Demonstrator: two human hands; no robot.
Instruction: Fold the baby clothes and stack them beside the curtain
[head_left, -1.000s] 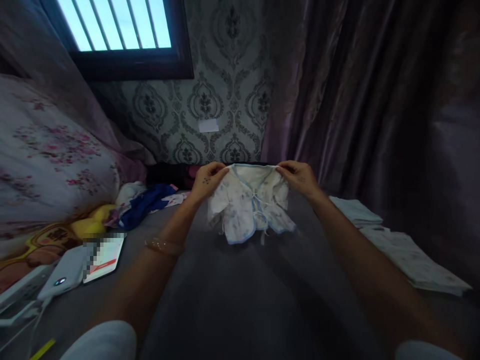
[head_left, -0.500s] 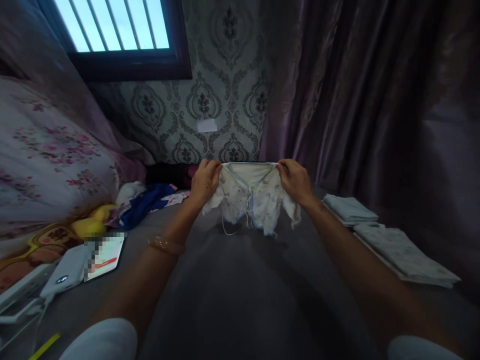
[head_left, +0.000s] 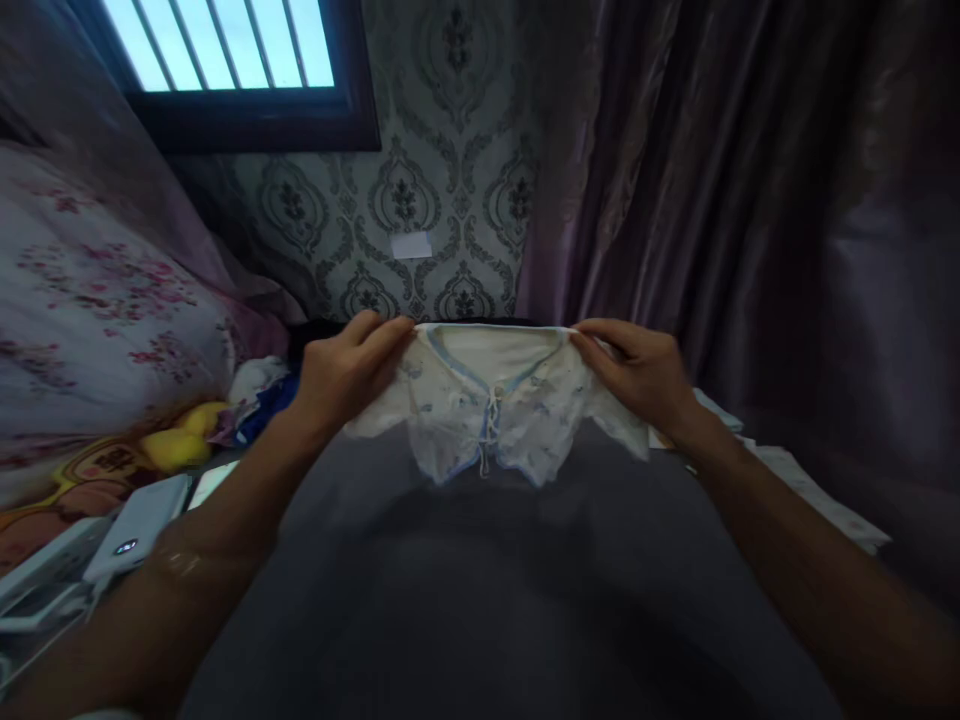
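A small white baby shirt [head_left: 457,410] with blue trim, a faint print and tie strings at the front hangs stretched between my hands. My left hand [head_left: 352,365] pinches its shoulder on the left of the neckline. On the other shoulder, my right hand [head_left: 637,370] grips the cloth between thumb and fingers. The shirt's lower edge hangs over the grey bed sheet [head_left: 480,600], its sleeves drooping to either side.
Folded clothes [head_left: 814,490] lie at the right, partly behind my right arm. At the left are a white power bank [head_left: 139,525], a yellow plush item [head_left: 180,440] and blue clothing [head_left: 262,410]. A patterned wall [head_left: 450,200] and a dark curtain [head_left: 712,200] stand behind.
Both hands have moved apart and nearer to me, pulling the baby shirt wider and flatter. Its loose strings now hang at the middle. My left arm now covers part of the phone.
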